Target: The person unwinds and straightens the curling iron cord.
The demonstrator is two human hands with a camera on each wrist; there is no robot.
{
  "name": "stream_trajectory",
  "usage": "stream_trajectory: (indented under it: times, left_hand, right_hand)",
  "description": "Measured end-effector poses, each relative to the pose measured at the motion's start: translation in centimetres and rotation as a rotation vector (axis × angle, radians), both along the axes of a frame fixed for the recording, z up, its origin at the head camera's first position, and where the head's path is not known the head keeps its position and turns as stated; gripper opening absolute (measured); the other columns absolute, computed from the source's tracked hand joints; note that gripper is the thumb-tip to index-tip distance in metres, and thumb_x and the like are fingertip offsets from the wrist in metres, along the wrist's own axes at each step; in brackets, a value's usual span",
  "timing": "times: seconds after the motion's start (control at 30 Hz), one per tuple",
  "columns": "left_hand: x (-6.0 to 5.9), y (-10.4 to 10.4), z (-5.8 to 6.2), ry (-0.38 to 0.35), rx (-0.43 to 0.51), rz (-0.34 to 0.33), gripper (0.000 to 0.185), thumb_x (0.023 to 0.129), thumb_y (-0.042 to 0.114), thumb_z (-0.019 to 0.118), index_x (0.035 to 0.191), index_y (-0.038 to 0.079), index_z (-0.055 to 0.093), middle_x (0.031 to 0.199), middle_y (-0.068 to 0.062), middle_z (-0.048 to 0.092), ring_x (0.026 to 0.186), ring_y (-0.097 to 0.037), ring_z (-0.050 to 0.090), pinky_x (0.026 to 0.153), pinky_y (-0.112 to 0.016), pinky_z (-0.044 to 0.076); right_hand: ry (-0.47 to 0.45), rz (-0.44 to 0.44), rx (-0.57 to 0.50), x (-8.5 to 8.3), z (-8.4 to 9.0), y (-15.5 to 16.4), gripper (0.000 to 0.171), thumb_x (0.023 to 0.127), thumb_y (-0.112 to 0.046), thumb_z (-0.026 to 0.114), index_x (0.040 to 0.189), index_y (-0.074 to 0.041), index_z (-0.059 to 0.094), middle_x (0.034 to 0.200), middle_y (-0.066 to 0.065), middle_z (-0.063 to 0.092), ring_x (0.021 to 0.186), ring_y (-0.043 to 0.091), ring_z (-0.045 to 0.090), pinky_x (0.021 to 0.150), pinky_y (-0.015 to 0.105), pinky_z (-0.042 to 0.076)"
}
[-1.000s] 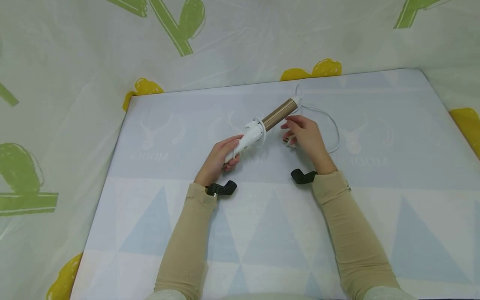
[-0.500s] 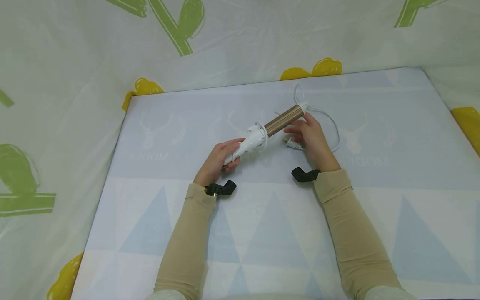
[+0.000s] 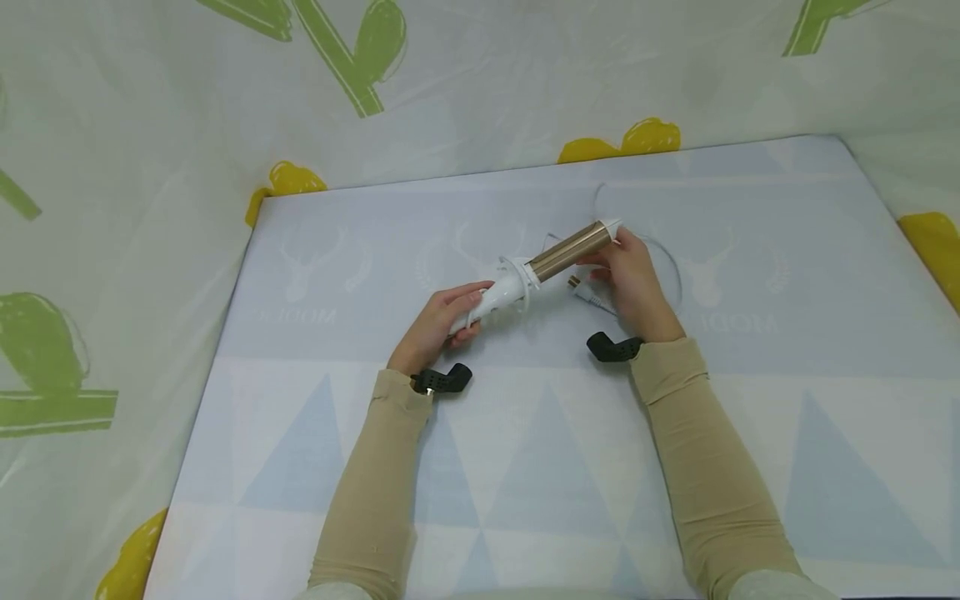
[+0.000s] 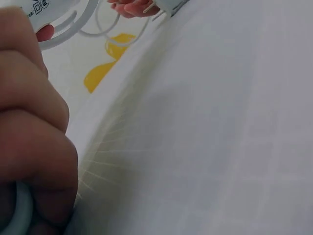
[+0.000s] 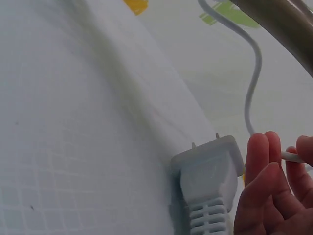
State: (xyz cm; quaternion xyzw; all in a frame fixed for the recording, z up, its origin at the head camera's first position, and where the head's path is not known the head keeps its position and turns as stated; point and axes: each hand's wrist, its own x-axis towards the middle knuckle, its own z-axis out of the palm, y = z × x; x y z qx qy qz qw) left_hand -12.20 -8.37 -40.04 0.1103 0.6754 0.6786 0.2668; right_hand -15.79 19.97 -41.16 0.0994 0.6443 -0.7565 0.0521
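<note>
My left hand [image 3: 435, 323] grips the white handle of a curling iron [image 3: 573, 252] with a gold barrel, which slants up to the right in the head view. White cord is looped round the handle just below the barrel. At the barrel's white tip, my right hand [image 3: 635, 279] pinches the white cord [image 5: 254, 73]; the right wrist view has the cord passing between finger and thumb. Beside those fingers is the cord's plug [image 5: 208, 171], two prongs bare. The left wrist view takes in the curled fingers [image 4: 29, 98] of my left hand, with most of the handle hidden.
The table [image 3: 525, 467] has a cloth with pale blue triangles and deer-head prints. Behind it hangs a light sheet [image 3: 480, 83] with green and yellow plant shapes. Black wrist cameras sit at both wrists.
The barrel's tip has swung down and to the right, and the iron has rolled in my left hand. My right hand has moved slightly right from the plug to the cord at the tip.
</note>
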Motion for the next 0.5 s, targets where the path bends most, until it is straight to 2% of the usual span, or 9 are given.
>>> stream_trajectory:
  times: [0.1,0.23,0.37,0.5]
  left_hand:
    - [0.0,0.0,0.1,0.011,-0.02,-0.012,0.037,0.092,0.032,0.049,0.125,0.015,0.053,0.056,-0.007,0.043,0.045,-0.013,0.034,0.043,-0.023,0.029]
    - [0.0,0.0,0.3,0.022,-0.059,-0.03,0.036,0.092,0.032,0.049,0.124,0.017,0.054,0.058,-0.007,0.045,0.046,-0.012,0.035,0.044,-0.024,0.029]
    - [-0.1,0.1,0.3,0.023,-0.096,-0.036,0.034,0.092,0.033,0.049,0.123,0.02,0.055,0.059,-0.007,0.047,0.047,-0.012,0.037,0.044,-0.024,0.028]
    - [-0.6,0.0,-1.3,0.034,-0.127,-0.033,0.039,0.087,0.045,0.052,0.12,0.025,0.057,0.061,-0.009,0.049,0.047,-0.012,0.038,0.043,-0.022,0.03]
  right_hand:
    - [0.008,-0.053,0.012,-0.1,0.5,0.4,0.015,0.093,-0.017,0.048,0.104,-0.009,0.055,0.098,0.007,0.059,0.085,0.018,0.056,0.067,0.028,0.041]
    - [0.022,-0.133,-0.033,-0.2,1.2,0.9,0.013,0.093,-0.009,0.044,0.099,-0.006,0.055,0.098,0.006,0.053,0.075,0.015,0.053,0.058,0.024,0.042]
    - [0.049,-0.185,-0.068,-0.1,1.7,1.5,0.009,0.091,-0.011,0.051,0.096,-0.004,0.055,0.095,0.007,0.052,0.068,0.014,0.049,0.052,0.022,0.042]
    - [0.071,-0.217,-0.07,0.1,2.3,2.1,0.019,0.088,-0.02,0.058,0.095,-0.003,0.054,0.092,0.009,0.056,0.071,0.015,0.051,0.053,0.022,0.041]
